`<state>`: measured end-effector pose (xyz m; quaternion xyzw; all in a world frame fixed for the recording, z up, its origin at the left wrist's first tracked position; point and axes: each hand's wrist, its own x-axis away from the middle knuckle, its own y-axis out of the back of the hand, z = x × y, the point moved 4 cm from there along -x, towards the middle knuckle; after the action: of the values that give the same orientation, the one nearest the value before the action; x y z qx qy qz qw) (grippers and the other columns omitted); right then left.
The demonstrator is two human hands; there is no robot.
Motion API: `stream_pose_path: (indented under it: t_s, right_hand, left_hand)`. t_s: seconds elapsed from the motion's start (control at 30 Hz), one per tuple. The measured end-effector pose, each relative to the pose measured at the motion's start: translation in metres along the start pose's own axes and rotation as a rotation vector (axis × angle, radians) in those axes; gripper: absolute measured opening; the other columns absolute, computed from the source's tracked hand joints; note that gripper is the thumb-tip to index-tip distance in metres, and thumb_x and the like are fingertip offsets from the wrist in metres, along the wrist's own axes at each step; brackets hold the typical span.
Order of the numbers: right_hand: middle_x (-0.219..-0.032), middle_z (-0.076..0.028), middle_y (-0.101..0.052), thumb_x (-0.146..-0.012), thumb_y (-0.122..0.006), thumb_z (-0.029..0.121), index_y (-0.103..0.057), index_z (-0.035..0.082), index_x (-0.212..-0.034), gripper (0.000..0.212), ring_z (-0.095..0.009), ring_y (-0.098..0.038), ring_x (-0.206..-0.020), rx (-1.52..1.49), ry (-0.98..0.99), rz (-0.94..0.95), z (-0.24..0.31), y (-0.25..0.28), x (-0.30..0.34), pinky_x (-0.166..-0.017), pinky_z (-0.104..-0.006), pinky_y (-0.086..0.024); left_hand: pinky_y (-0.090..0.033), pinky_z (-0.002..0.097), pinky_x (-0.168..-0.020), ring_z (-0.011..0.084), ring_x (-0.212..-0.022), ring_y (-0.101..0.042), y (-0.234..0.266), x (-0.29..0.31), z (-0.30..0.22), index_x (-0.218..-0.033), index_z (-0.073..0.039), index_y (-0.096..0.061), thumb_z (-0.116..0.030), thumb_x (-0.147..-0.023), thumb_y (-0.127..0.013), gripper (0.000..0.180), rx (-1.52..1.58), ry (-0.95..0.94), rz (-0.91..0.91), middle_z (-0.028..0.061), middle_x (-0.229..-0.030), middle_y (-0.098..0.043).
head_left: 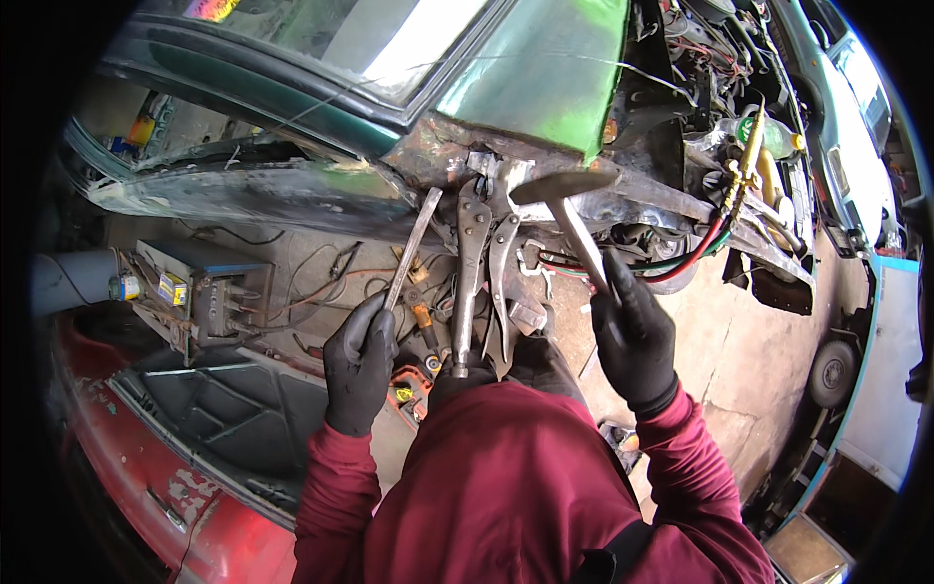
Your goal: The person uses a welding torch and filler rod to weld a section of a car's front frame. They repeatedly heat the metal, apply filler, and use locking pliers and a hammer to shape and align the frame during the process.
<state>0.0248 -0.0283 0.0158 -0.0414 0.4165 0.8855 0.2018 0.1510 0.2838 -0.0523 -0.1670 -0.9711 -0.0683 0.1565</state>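
Note:
My left hand (pixel 360 365), in a black glove, is closed around a flat steel chisel-like bar (pixel 413 251). Its upper end points at the rusty lower edge of the car body (pixel 428 156). In my black-gloved right hand (pixel 632 341) is a hammer (pixel 581 238), gripped by the handle, its head raised in front of the bare metal seam. Between the two tools, large locking pliers (pixel 472 263) hang from the seam, their jaws at the metal there. Whether the bar's tip touches the body I cannot tell.
A gas torch (pixel 749 161) with red and green hoses rests at the right near a plastic bottle (pixel 775 136). On the floor lie an orange-yellow power tool (pixel 420 310) and cables. A welding machine (pixel 209 282) and a red car part (pixel 126 428) are at left.

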Motion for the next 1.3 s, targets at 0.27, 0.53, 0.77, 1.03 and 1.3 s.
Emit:
stream_pose_path:
  t_s: [0.27,0.53,0.77,1.03,1.3]
  right_hand:
    - [-0.095,-0.017,-0.069,-0.096,-0.074,0.000,-0.063,0.005,-0.151,0.056,-0.028,-0.069,-0.077,0.001,-0.187,0.016,-0.031,0.023,0.083,-0.071,-0.0361,-0.055]
    - [-0.104,-0.014,-0.068,-0.098,-0.070,0.000,-0.063,0.001,-0.149,0.052,-0.022,-0.068,-0.093,-0.246,-0.237,-0.130,-0.070,0.078,0.077,-0.083,-0.0331,-0.055]
    - [-0.145,-0.015,-0.063,-0.101,-0.059,0.003,-0.039,0.002,-0.168,0.070,-0.019,-0.063,-0.121,-0.594,-0.317,0.009,-0.082,0.146,0.038,-0.105,-0.0332,-0.050]
    - [-0.124,-0.030,-0.067,-0.095,-0.060,0.011,-0.055,0.003,-0.154,0.059,-0.046,-0.069,-0.114,0.227,0.081,0.117,-0.103,0.182,-0.077,-0.099,-0.0501,-0.056]
    - [-0.126,-0.028,-0.070,-0.097,-0.058,0.016,-0.068,0.011,-0.140,0.044,-0.040,-0.074,-0.115,0.888,0.176,0.467,-0.125,0.129,-0.175,-0.094,-0.0499,-0.062]
  left_hand:
    - [-0.035,0.0224,-0.053,0.0016,-0.059,-0.042,-0.003,0.044,-0.018,-0.140,0.002,-0.067,-0.011,-0.113,-0.058,0.031,-0.004,-0.050,-0.065,-0.0052,-0.074,-0.052]
    - [-0.038,0.0226,-0.057,0.0025,-0.066,-0.045,-0.030,0.089,-0.048,-0.141,0.003,-0.066,-0.009,-0.112,-0.058,0.033,0.025,-0.184,-0.242,-0.0042,-0.081,-0.053]
    - [-0.040,0.0236,-0.056,0.0044,-0.064,-0.048,-0.082,0.136,-0.077,-0.145,0.006,-0.063,-0.003,-0.110,-0.056,0.036,0.009,-0.343,-0.289,-0.0004,-0.075,-0.055]
    - [-0.044,0.0234,-0.057,0.0040,-0.066,-0.051,-0.166,0.169,-0.064,-0.146,0.007,-0.061,-0.006,-0.111,-0.058,0.038,-0.003,-0.248,-0.053,-0.0004,-0.084,-0.060]
    - [-0.043,0.0220,-0.071,0.0038,-0.079,-0.047,-0.211,0.166,-0.013,-0.152,0.000,-0.058,-0.010,-0.112,-0.055,0.041,-0.013,0.076,0.090,-0.0045,-0.090,-0.055]
